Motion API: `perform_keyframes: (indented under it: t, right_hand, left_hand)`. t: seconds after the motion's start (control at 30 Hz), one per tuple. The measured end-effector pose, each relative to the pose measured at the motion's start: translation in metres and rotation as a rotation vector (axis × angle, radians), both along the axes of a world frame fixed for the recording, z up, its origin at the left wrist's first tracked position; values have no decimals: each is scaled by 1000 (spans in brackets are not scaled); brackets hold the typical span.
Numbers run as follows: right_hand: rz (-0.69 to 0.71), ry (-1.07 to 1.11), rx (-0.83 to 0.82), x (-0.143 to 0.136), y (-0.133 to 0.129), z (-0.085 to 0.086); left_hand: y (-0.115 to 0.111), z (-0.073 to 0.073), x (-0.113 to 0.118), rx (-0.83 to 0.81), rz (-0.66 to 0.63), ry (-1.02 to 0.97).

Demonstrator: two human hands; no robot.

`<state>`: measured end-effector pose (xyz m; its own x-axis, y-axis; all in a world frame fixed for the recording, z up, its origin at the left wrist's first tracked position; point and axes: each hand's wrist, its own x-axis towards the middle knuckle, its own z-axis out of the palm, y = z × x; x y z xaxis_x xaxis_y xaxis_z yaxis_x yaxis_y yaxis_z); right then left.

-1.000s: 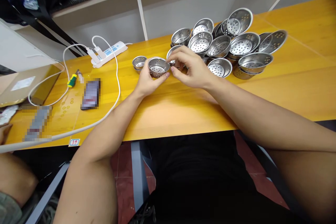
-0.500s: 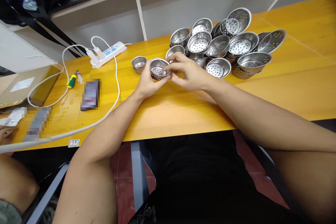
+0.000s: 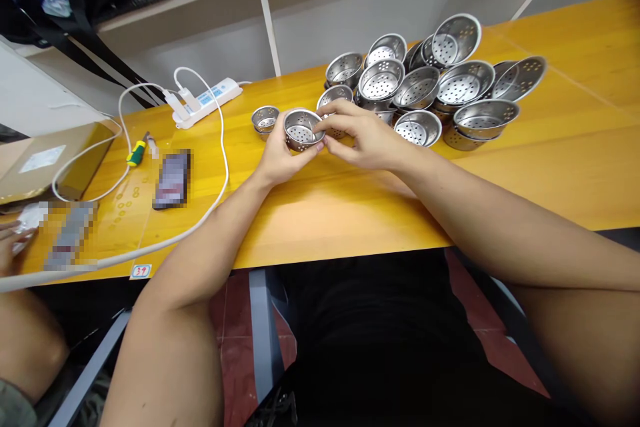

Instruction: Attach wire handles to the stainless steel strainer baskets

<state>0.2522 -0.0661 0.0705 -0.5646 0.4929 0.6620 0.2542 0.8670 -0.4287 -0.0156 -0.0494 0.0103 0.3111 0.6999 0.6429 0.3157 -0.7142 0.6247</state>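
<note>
A small perforated metal cup [image 3: 303, 130] is tilted in my left hand [image 3: 280, 159], whose thumb and fingers wrap round its side. My right hand [image 3: 363, 137] reaches over from the right and pinches the same cup's right rim, one finger inside and the thumb near the outer wall. Just left of it, a smaller perforated cup [image 3: 265, 118] stands on the table, apparently stacked. Behind my right hand is another perforated cup [image 3: 334, 97], partly hidden by the fingers. Several larger perforated cups [image 3: 417, 88] are stacked and leaning together at the back right.
A white power strip [image 3: 207, 103] with a trailing cable lies at the back left of the yellow table [image 3: 350, 220]. A green and yellow screwdriver [image 3: 136, 155], a blurred phone [image 3: 172, 180] and a cardboard box [image 3: 55, 163] are further left. Another person's hand [image 3: 9, 243] holds clear plastic at the left edge.
My hands and the cup have barely moved; the cup is tilted slightly differently. At the left edge, the other person's hand has moved up onto the clear plastic.
</note>
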Motion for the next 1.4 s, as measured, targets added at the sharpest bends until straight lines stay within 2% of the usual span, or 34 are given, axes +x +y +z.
perform_keyframes:
  t: [0.3, 0.43, 0.6, 0.7, 0.87, 1.03, 1.23, 1.4]
  right_hand:
    - [39, -59, -42, 0, 1, -6]
    - [0, 3, -52, 1, 2, -1]
    - [-25, 31, -17, 6, 3, 13]
    - [-154, 95, 81, 24, 10, 28]
    - [-550, 210, 219, 75, 43, 44]
    - [-715, 215, 170, 103, 77, 34]
    - [-695, 155, 109, 101, 112, 14]
    - [-654, 139, 110, 103, 120, 6]
  left_hand:
    - [-7, 6, 1, -24, -43, 37]
    - [-3, 3, -2, 4, -26, 19]
    - [2, 0, -6, 20, 78, 38]
    - [3, 3, -10, 42, 96, 36]
    - [-1, 10, -16, 75, 132, 93]
    - [-3, 12, -15, 95, 127, 104]
    - [-3, 15, -15, 88, 152, 112]
    - [-2, 18, -16, 90, 184, 107]
